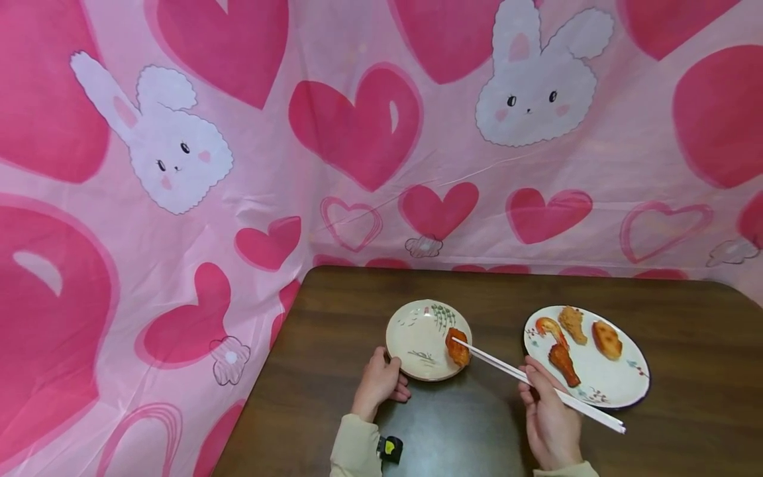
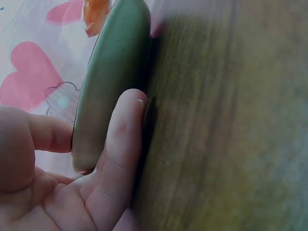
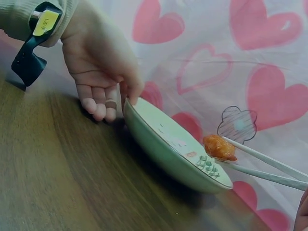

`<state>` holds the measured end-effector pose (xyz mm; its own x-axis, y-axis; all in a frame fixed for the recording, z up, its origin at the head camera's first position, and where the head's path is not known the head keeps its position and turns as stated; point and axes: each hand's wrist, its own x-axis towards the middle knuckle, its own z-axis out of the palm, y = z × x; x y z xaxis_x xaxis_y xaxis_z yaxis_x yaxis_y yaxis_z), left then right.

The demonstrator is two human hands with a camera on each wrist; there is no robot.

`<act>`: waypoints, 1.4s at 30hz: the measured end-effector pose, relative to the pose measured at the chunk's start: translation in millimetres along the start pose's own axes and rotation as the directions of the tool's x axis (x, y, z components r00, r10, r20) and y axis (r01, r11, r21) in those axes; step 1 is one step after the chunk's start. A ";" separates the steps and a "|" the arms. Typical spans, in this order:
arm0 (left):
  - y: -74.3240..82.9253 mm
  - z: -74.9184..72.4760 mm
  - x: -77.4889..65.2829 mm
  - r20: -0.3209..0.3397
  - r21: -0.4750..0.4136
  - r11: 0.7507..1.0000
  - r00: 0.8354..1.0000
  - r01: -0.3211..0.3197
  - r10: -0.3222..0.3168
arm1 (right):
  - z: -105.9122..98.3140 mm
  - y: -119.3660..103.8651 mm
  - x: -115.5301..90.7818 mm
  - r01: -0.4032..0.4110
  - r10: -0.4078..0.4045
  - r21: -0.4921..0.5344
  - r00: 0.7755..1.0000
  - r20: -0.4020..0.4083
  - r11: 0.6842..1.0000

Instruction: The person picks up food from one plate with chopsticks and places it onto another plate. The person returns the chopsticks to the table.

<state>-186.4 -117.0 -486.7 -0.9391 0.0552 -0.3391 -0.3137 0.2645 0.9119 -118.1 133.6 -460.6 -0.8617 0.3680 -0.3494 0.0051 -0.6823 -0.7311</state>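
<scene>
My left hand grips the near-left rim of a round cream plate, thumb at the rim and other fingers at its underside in the left wrist view. White chopsticks lie in my right hand, which holds them well back from their tips. Between the tips is a glazed orange-red piece of food, resembling a chicken wing. It overlaps the plate's right side in the head view and appears close above the rim in the right wrist view.
Right of the round plate, an oval white plate bears a shrimp, a breaded fried piece, a dark drumstick and a golden-brown piece. The brown table meets pink heart-patterned cloth behind and at left.
</scene>
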 end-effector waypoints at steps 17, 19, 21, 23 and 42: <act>0.7 1.7 0.1 -0.006 0.014 1.000 1.000 0.014 -0.014 | -15.7 -16.0 0.1 0.052 -0.062 0.141 0.996 0.066 0.989; 0.1 1.7 0.2 -0.008 0.015 1.000 1.000 0.016 -0.016 | -19.1 -17.4 0.1 0.065 -0.082 0.165 0.992 0.098 0.984; 0.1 1.6 0.3 -0.007 0.015 1.000 1.000 0.017 -0.017 | -22.5 -19.2 0.1 0.072 -0.099 0.194 0.986 0.134 0.978; 0.0 1.4 0.9 -0.006 0.010 1.000 1.000 0.019 -0.019 | -25.7 -21.0 0.2 0.071 -0.106 0.210 0.981 0.161 0.975; -0.7 0.7 2.0 -0.005 0.015 1.000 1.000 0.026 -0.026 | -51.2 -43.8 4.9 0.078 -0.115 0.290 0.987 0.114 0.954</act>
<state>-188.0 -116.4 -488.1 -0.9313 0.0437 -0.3616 -0.3360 0.2799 0.8993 -96.5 197.6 -460.2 -0.9087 0.3699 -0.1935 -0.2096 -0.8052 -0.5547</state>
